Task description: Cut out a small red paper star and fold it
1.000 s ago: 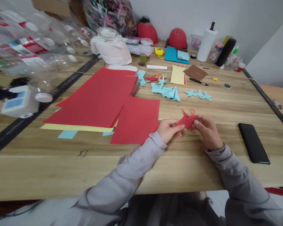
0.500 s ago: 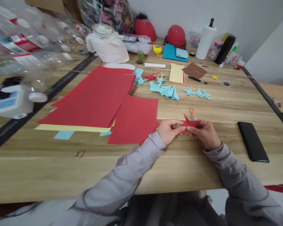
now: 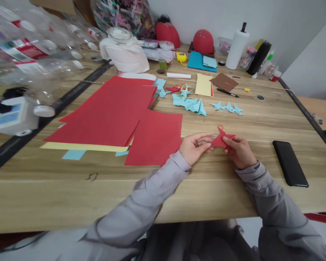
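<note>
In the head view a red origami figure [image 3: 219, 140] with pointed ends is held just above the table. My right hand [image 3: 241, 150] pinches its right part, thumb on top and fingers behind. My left hand [image 3: 194, 148] has thumb and fingertips closed at the figure's left point, while its index finger lies looser. Behind the figure, the orange handle of a pair of scissors [image 3: 220, 127] shows; the rest of the scissors is hidden. Left of my left hand lie red paper sheets [image 3: 159, 134].
Folded light-blue paper figures [image 3: 228, 106] and more blue pieces [image 3: 190, 104] lie beyond my hands. A black phone [image 3: 290, 163] rests at the right. Large red sheets [image 3: 105, 112] cover the left middle; plastic bottles [image 3: 29, 50] crowd the far left.
The red origami figure has turned and shifted slightly right with my right hand. My left fingers have moved from its middle to its left point, with the index finger loosening.
</note>
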`<state>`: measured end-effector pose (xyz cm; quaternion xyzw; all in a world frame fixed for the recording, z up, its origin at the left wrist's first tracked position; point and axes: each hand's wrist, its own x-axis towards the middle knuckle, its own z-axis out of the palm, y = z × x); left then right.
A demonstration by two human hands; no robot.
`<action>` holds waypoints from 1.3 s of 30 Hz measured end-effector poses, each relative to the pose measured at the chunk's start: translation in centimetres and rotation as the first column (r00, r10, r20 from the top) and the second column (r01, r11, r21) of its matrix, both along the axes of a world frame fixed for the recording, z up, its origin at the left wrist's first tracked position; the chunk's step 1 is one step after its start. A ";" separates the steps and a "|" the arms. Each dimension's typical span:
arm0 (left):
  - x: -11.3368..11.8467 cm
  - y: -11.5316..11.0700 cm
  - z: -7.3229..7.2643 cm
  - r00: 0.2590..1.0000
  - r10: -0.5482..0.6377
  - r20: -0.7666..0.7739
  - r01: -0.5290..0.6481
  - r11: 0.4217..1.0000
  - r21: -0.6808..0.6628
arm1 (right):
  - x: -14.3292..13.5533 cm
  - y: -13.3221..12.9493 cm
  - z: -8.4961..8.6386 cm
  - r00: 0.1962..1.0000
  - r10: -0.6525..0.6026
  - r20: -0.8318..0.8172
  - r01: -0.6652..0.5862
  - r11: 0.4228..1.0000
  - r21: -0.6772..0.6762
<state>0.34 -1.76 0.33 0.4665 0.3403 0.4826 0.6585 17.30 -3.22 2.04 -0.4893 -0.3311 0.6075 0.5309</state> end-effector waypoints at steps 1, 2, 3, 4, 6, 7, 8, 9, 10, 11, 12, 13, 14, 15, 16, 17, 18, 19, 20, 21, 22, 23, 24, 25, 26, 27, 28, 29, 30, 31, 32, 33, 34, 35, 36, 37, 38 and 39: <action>0.0 -0.1 -0.1 1.000 0.019 -0.013 -0.018 0.998 0.060 | -0.1 0.0 0.0 1.000 0.004 -0.010 -0.004 1.000 -0.008; 0.0 -0.2 -0.2 0.999 0.015 -0.040 -0.009 0.992 0.126 | -0.1 0.0 0.1 1.000 0.010 -0.013 -0.010 1.000 -0.016; 0.1 -0.3 -0.3 0.997 0.000 -0.083 0.016 0.983 0.184 | -0.2 0.0 0.1 1.000 0.017 -0.013 -0.018 1.000 -0.023; 0.0 -0.4 -0.2 0.992 -0.025 -0.126 0.054 0.970 0.236 | -0.2 -0.1 0.1 1.000 0.023 -0.008 -0.023 0.999 -0.028; -0.1 -0.6 0.0 0.977 0.032 -0.213 0.047 0.934 0.355 | -0.4 -0.2 0.2 0.999 0.038 0.008 -0.038 0.999 -0.028; -0.1 -0.7 0.1 0.964 0.080 -0.252 0.034 0.907 0.420 | -0.4 -0.3 0.2 0.999 0.048 0.020 -0.047 0.999 -0.024; -0.2 -0.7 0.2 0.954 0.115 -0.275 0.025 0.889 0.458 | -0.4 -0.3 0.1 0.998 0.058 0.033 -0.057 0.998 -0.018; -0.3 -0.6 0.2 0.947 0.141 -0.289 0.018 0.874 0.485 | -0.4 -0.4 0.1 0.996 0.070 0.049 -0.069 0.998 -0.015; -0.3 -0.6 0.3 0.943 0.149 -0.296 0.018 0.869 0.494 | -0.4 -0.4 0.1 0.995 0.081 0.066 -0.081 0.997 -0.010; -0.3 -0.6 0.2 0.942 0.152 -0.299 0.016 0.870 0.493 | -0.4 -0.5 0.0 0.993 0.089 0.082 -0.090 0.996 -0.003; -0.3 -0.5 0.2 0.941 0.157 -0.300 0.010 0.873 0.488 | -0.4 -0.5 0.0 0.991 0.089 0.096 -0.090 0.996 0.006; -0.3 -0.5 0.1 0.939 0.167 -0.301 -0.001 0.876 0.483 | -0.4 -0.5 -0.1 0.991 0.080 0.106 -0.083 0.996 0.021; -0.3 -0.4 0.1 0.935 0.182 -0.305 -0.015 0.878 0.479 | -0.4 -0.5 -0.1 0.992 0.063 0.113 -0.069 0.997 0.047; -0.3 -0.4 0.0 0.929 0.200 -0.311 -0.030 0.878 0.477 | -0.3 -0.5 -0.1 0.992 0.044 0.118 -0.054 0.995 0.082; -0.3 -0.4 0.0 0.923 0.217 -0.317 -0.043 0.878 0.477 | -0.3 -0.5 0.0 0.992 0.031 0.126 -0.046 0.991 0.123; -0.3 -0.3 -0.1 0.918 0.231 -0.322 -0.053 0.877 0.478 | -0.3 -0.6 0.0 0.989 0.027 0.144 -0.051 0.985 0.165; -0.3 -0.3 -0.1 0.914 0.241 -0.326 -0.059 0.875 0.481 | -0.3 -0.6 0.0 0.984 0.034 0.174 -0.070 0.976 0.206; -0.3 -0.3 -0.1 0.911 0.247 -0.329 -0.061 0.872 0.485 | -0.3 -0.6 0.0 0.976 0.047 0.211 -0.098 0.967 0.237; -0.4 -0.3 0.0 0.909 0.250 -0.333 -0.060 0.870 0.490 | -0.3 -0.7 0.0 0.967 0.060 0.246 -0.124 0.959 0.254; -0.4 -0.4 0.0 0.908 0.250 -0.337 -0.057 0.868 0.493 | -0.4 -0.7 0.0 0.959 0.071 0.275 -0.144 0.956 0.256; -0.4 -0.4 0.0 0.906 0.248 -0.343 -0.052 0.869 0.492 | -0.4 -0.7 -0.1 0.953 0.077 0.293 -0.154 0.955 0.252; -0.4 -0.4 0.0 0.905 0.243 -0.348 -0.046 0.871 0.488 | -0.4 -0.7 -0.1 0.952 0.073 0.298 -0.150 0.958 0.245; -0.4 -0.4 0.1 0.906 0.235 -0.353 -0.039 0.875 0.482 | -0.4 -0.7 -0.1 0.954 0.062 0.294 -0.137 0.961 0.239; -0.4 -0.5 0.1 0.907 0.222 -0.357 -0.029 0.880 0.474 | -0.4 -0.7 -0.1 0.956 0.049 0.289 -0.121 0.964 0.236; -0.4 -0.5 0.1 0.910 0.208 -0.359 -0.017 0.884 0.468 | -0.4 -0.7 -0.1 0.958 0.038 0.285 -0.108 0.966 0.235; -0.4 -0.5 0.1 0.913 0.193 -0.361 -0.005 0.887 0.462 | -0.3 -0.6 -0.1 0.958 0.031 0.284 -0.100 0.967 0.233; -0.4 -0.5 0.1 0.913 0.182 -0.365 0.006 0.889 0.458 | -0.3 -0.6 0.0 0.958 0.027 0.285 -0.096 0.969 0.229; -0.4 -0.5 0.1 0.911 0.178 -0.372 0.014 0.888 0.459 | -0.2 -0.6 0.0 0.957 0.033 0.288 -0.099 0.971 0.219; -0.4 -0.6 0.2 0.907 0.179 -0.381 0.020 0.886 0.464 | -0.2 -0.5 0.1 0.956 0.041 0.292 -0.105 0.973 0.207; -0.4 -0.6 0.2 0.902 0.184 -0.390 0.024 0.880 0.473 | -0.2 -0.5 0.1 0.954 0.049 0.295 -0.110 0.975 0.195; -0.5 -0.6 0.3 0.898 0.189 -0.397 0.031 0.874 0.485 | -0.2 -0.5 0.2 0.953 0.053 0.297 -0.112 0.976 0.187; -0.5 -0.6 0.4 0.896 0.190 -0.402 0.038 0.868 0.496 | -0.2 -0.5 0.2 0.953 0.054 0.297 -0.112 0.977 0.184; -0.5 -0.5 0.4 0.896 0.191 -0.401 0.043 0.861 0.507 | -0.2 -0.5 0.2 0.954 0.051 0.296 -0.109 0.977 0.185; -0.5 -0.5 0.4 0.900 0.188 -0.394 0.046 0.856 0.515 | -0.2 -0.5 0.1 0.954 0.046 0.295 -0.106 0.976 0.190; -0.5 -0.5 0.4 0.905 0.184 -0.384 0.046 0.854 0.517 | -0.2 -0.5 0.1 0.954 0.040 0.296 -0.102 0.975 0.197; -0.5 -0.5 0.4 0.910 0.178 -0.375 0.044 0.857 0.513 | -0.2 -0.5 0.1 0.953 0.034 0.301 -0.099 0.974 0.202; -0.4 -0.5 0.4 0.914 0.173 -0.368 0.037 0.865 0.500 | -0.2 -0.5 0.0 0.951 0.032 0.309 -0.099 0.974 0.205; -0.3 -0.5 0.3 0.917 0.171 -0.361 0.025 0.878 0.479 | -0.2 -0.5 0.0 0.948 0.034 0.318 -0.103 0.974 0.204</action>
